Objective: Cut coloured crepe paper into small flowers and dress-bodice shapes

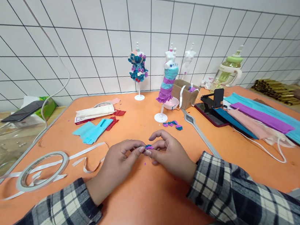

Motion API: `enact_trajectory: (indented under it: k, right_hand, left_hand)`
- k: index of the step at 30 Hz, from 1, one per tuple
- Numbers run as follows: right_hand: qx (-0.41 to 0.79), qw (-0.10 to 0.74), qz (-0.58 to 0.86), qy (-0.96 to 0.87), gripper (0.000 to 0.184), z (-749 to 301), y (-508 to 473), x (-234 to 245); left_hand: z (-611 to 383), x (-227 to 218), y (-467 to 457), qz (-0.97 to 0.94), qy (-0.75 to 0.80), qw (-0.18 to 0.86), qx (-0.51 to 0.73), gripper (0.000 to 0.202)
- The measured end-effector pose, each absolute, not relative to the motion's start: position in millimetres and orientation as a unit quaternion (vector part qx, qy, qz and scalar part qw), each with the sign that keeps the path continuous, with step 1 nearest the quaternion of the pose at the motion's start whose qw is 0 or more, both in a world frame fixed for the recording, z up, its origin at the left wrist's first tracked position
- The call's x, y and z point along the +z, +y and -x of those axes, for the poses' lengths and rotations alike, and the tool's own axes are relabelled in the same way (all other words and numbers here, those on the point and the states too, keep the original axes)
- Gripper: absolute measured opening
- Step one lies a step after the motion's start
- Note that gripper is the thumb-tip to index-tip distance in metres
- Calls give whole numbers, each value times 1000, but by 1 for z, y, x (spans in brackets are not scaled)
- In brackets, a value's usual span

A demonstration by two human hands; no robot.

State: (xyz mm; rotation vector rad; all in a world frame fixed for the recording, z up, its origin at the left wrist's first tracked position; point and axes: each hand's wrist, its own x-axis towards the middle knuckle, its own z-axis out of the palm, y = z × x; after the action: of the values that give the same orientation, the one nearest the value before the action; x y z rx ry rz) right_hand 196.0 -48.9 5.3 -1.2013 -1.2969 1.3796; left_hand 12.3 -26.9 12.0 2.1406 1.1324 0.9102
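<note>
The scrap [149, 147] between the left grip [121, 157] and right grip [172, 155] is purple and blue. Both sleeves [65, 208] are black, grey and cream plaid. Beneath the grips, the desk [140, 206] is orange. Beyond them, one dress [168, 81] has light-blue and purple bands; a second dress [138, 68] is teal, purple-flecked. Right of them, sheets [265, 116] are blue, purple and peach. The wall [118, 39] is white, gridded black.
</note>
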Motion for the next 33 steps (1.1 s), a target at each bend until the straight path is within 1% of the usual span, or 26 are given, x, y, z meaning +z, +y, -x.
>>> enact_trajectory:
  k: [2, 5, 8, 12, 14, 16, 19, 21, 25, 29, 33]
  right_hand:
    - [599, 438, 464, -484, 44, -197, -51, 9]
    - [686, 395, 428, -436, 54, -199, -51, 12]
    - [714, 357, 429, -423, 48, -205, -47, 8]
    - [685, 336, 437, -476, 33, -214, -38, 2]
    - [654, 330, 432, -526, 25, -217, -35, 1]
    - [604, 342, 427, -580, 19, -220, -33, 0]
    - [499, 358, 423, -666, 13, -222, -34, 0]
    - [430, 339, 413, -728, 10, -222, -35, 2]
    - [317, 286, 383, -819, 11, -222, -37, 5]
    - [256, 267, 359, -857, 8, -222, -37, 8]
    - [164, 218, 350, -896, 7, -222, -40, 9]
  left_hand:
    - [-11, 13, -29, -782, 429, 258, 371, 19]
    - [-9, 12, -28, -767, 423, 279, 394, 18]
    - [-7, 11, -23, -772, 398, 309, 387, 18]
    - [-5, 12, -20, -828, 321, 309, 341, 17]
    - [-4, 15, -21, -860, 289, 289, 304, 18]
    - [-1, 18, -22, -885, 278, 242, 284, 20]
    - [3, 20, -23, -921, 258, 143, 255, 21]
    - [4, 19, -22, -940, 231, 112, 224, 21]
    - [3, 16, -22, -949, 207, 140, 193, 23]
    - [0, 17, -25, -942, 229, 181, 167, 24]
    - [-3, 18, -28, -936, 230, 208, 166, 24]
